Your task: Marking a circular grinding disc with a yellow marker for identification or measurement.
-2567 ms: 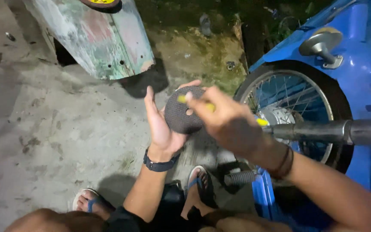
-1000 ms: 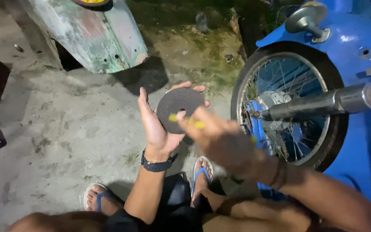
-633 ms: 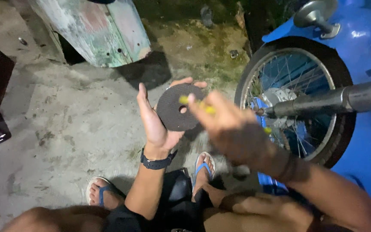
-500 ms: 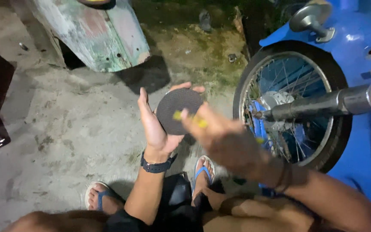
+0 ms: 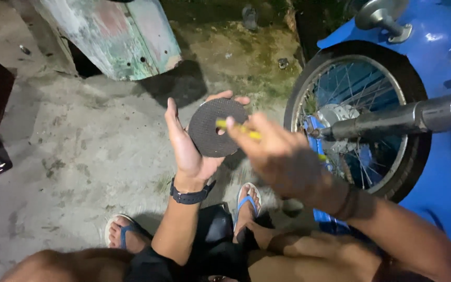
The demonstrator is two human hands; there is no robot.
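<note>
Your left hand (image 5: 189,149) cradles a dark grey abrasive disc (image 5: 216,127) upright between thumb and fingertips, above the concrete ground (image 5: 79,151). Your right hand (image 5: 280,154), blurred, is closed around a thin yellow tool (image 5: 238,129) whose tip meets the disc's centre hole. A blue motorbike's spoked wheel (image 5: 358,117) stands just beside it.

Dark grey disc (image 5: 216,127), fine cross-hatch texture, at centre. Yellow tool (image 5: 238,129) across it. Black wristband (image 5: 190,194) at 6 o'clock. Blue motorbike bodywork (image 5: 447,47), silver spoked wheel (image 5: 358,120) at 3 o'clock. Blue-strapped sandals (image 5: 247,201) below.
</note>
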